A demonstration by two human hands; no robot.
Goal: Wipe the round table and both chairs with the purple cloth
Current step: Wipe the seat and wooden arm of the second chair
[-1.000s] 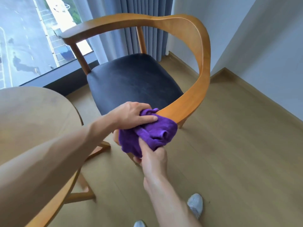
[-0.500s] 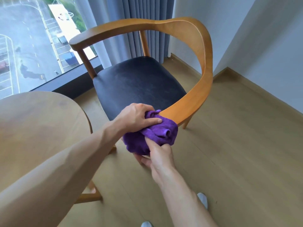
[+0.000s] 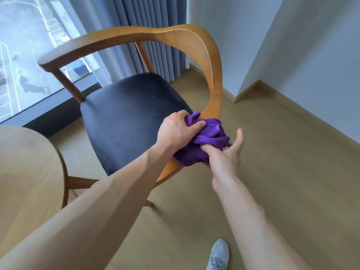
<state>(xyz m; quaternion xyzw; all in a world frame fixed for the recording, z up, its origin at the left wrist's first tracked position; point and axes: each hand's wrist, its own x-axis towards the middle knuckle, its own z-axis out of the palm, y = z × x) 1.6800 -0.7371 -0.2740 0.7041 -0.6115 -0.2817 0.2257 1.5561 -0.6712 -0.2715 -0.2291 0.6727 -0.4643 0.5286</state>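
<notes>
A wooden armchair (image 3: 212,75) with a dark seat (image 3: 132,115) stands in front of me. The bunched purple cloth (image 3: 211,132) is wrapped over the chair's right armrest, partway up from its front end. My left hand (image 3: 175,131) grips the cloth from above and presses it onto the wood. My right hand (image 3: 224,160) holds the cloth's lower right side, thumb dug into the fabric, one finger pointing straight up. The round wooden table (image 3: 25,162) fills the lower left. A second chair is not in view.
A large window (image 3: 23,55) and blue-grey curtains (image 3: 152,22) stand behind the chair. White walls (image 3: 311,55) form a corner at the right. Bare wooden floor (image 3: 292,172) spreads to the right, with my grey shoe (image 3: 219,254) at the bottom.
Both hands and the cloth have slid up along the right armrest from its front tip. One finger of my right hand has straightened. The view has moved closer to the chair.
</notes>
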